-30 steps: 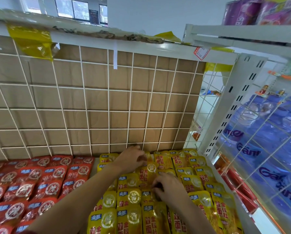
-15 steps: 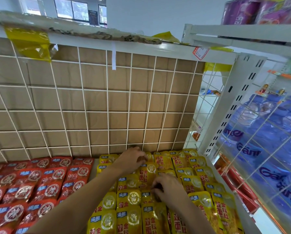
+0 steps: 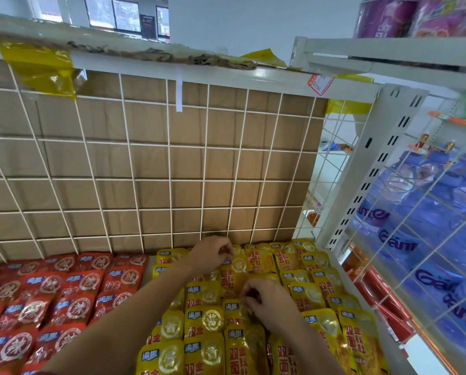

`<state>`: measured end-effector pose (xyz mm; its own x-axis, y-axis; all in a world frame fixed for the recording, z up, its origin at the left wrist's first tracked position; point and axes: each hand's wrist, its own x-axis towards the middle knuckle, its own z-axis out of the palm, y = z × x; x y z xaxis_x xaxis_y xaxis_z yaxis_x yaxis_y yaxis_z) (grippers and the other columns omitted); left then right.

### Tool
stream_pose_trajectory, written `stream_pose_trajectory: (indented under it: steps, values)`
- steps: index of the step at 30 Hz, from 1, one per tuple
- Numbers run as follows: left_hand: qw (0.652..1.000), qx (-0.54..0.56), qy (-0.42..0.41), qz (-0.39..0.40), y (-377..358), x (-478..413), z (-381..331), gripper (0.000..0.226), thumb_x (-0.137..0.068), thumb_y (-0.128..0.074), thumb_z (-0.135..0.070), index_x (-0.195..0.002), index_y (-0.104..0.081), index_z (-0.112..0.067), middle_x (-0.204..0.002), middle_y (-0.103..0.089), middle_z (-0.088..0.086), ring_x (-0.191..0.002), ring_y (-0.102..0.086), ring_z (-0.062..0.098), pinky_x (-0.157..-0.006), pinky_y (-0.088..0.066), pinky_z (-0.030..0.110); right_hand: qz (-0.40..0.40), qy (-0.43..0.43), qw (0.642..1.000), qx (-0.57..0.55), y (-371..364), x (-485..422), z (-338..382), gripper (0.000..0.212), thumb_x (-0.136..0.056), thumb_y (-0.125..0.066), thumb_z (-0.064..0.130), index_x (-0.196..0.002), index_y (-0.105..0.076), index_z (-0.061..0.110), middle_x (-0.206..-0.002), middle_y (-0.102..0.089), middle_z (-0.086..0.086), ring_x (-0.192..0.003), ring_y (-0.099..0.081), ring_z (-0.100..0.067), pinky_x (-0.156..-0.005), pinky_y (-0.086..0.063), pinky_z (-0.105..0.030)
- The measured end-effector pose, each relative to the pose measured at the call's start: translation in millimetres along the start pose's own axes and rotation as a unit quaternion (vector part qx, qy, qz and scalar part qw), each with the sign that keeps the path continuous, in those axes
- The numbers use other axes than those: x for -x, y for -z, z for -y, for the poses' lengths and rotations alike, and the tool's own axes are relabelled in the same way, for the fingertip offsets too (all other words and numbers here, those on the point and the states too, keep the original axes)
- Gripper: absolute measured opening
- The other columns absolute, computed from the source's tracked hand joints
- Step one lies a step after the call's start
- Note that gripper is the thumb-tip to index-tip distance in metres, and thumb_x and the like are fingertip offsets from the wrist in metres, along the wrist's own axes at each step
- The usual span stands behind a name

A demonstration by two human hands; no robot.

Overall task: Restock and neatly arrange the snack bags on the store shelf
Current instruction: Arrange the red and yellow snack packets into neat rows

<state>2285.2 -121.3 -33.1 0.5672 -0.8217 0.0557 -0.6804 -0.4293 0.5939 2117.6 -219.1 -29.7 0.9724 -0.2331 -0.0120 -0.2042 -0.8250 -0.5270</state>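
Several yellow snack bags (image 3: 207, 320) lie in rows on the right half of the shelf, with red snack bags (image 3: 64, 293) on the left half. My left hand (image 3: 213, 253) reaches to the back row and pinches the top edge of a yellow bag (image 3: 236, 274) near the wire grid. My right hand (image 3: 264, 301) is nearer to me, fingers curled down onto the lower end of the same column of yellow bags, pinching a bag edge there. Both forearms cross over the front rows.
A white wire grid (image 3: 169, 185) backed by cardboard closes off the rear of the shelf. A white upright post (image 3: 370, 169) and a wire side panel stand at the right, with packs of blue water bottles (image 3: 429, 217) behind it. Purple packages (image 3: 416, 14) sit on the upper shelf.
Both hands stay on the yellow bags with only slight finger shifts. The view has tilted a little.
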Motion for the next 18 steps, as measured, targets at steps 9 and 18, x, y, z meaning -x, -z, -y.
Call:
stream_pose_trajectory:
  steps: [9,18]
  values:
    - [0.999,0.032,-0.007,0.041,8.4,-10.1,4.7,0.012,-0.088,-0.058,-0.008,-0.092,-0.069,-0.013,-0.074,-0.054,-0.017,-0.068,-0.051,-0.006,-0.062,-0.036,0.011,-0.041,-0.008,0.999,-0.019,8.1,-22.1,0.5,0.008,-0.088,-0.058,0.022,-0.091,-0.065,0.02,-0.088,-0.064,0.007,-0.084,-0.059,-0.01,-0.074,-0.048,-0.026]
    - [0.996,0.05,0.015,0.066,23.6,-9.7,14.2,0.024,-0.093,-0.046,-0.003,-0.103,-0.067,-0.012,-0.085,-0.062,-0.006,-0.073,-0.056,-0.002,-0.065,-0.042,0.006,-0.036,-0.009,0.999,0.015,5.8,-36.2,-3.2,0.01,-0.087,-0.057,0.018,-0.09,-0.066,0.018,-0.09,-0.065,0.006,-0.079,-0.056,-0.007,-0.065,-0.043,-0.018]
